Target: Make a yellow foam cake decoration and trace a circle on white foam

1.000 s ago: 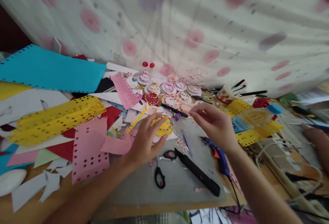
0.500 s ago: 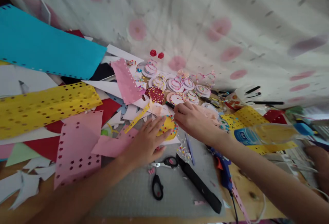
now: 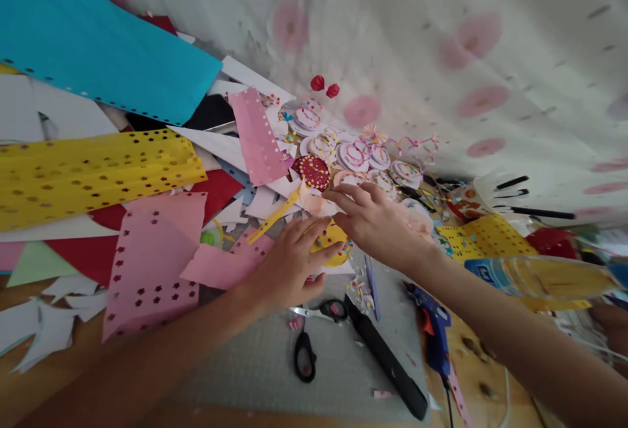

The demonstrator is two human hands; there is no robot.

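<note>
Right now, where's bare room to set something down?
On the gray mat, between your left forearm and the scissors; also, barring scraps, between scissors and black tool. Crowded: around the yellow disc and the pink punched sheet.

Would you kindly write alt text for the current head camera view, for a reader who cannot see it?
A person's left hand lies partly over a yellow disc dotted with colored bits, the right hand beside it. Nearer the viewer, black-handled scissors and a black tool lie on a gray mat, a blue glue gun to the right. Decorated rounds sit beyond.
</note>
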